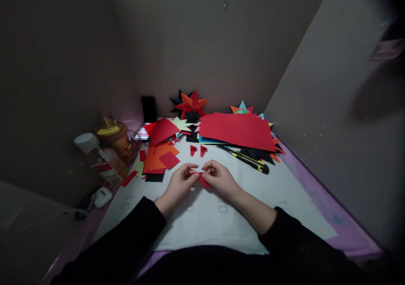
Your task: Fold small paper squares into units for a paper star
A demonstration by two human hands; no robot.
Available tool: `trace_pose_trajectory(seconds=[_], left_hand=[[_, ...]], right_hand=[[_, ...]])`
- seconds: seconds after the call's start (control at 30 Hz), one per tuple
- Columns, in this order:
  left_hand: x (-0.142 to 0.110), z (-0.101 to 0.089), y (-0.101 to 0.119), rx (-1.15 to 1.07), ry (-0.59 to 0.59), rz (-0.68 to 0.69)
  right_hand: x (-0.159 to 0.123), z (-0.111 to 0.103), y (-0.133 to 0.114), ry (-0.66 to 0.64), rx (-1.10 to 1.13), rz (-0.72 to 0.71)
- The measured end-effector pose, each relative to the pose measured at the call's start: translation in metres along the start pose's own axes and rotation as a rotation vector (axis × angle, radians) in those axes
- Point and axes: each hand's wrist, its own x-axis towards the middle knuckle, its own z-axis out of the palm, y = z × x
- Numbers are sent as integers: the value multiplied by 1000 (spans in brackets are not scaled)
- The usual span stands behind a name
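"Where's the small red paper point(203, 181)?"
"Pinched by the left hand point(181, 179) and right hand point(222, 180), jutting from their grip toward the table's point(354, 239) near edge."
"Shape?"
"Angular, matte; folds too small to tell."

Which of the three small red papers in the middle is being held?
The nearest red paper, between the left hand and right hand; two folded red pieces lie beyond, untouched.

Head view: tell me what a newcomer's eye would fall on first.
Probably the large red sheet, lying broad and bright just right of centre. Next comes the orange-and-red paper star, to its upper left in the view. Nearer, at the centre, the left hand and right hand hold a small red paper piece in their fingertips.
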Motion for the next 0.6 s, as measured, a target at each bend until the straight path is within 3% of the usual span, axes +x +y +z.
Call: trace_pose_trajectory(seconds=[0.1, 0.27, 0.5, 0.6], left_hand=[[1, -1, 0, -67, 74, -25], [1, -1, 1, -60, 27, -10], [5, -3, 0, -76, 133, -2], [5, -3, -3, -26, 33, -36]], right_hand=[[0, -1, -1, -56, 24, 69], [-1, -1, -1, -109, -21, 109], [0, -2, -2, -65, 7, 85], [1, -2, 0, -32, 12, 74]])
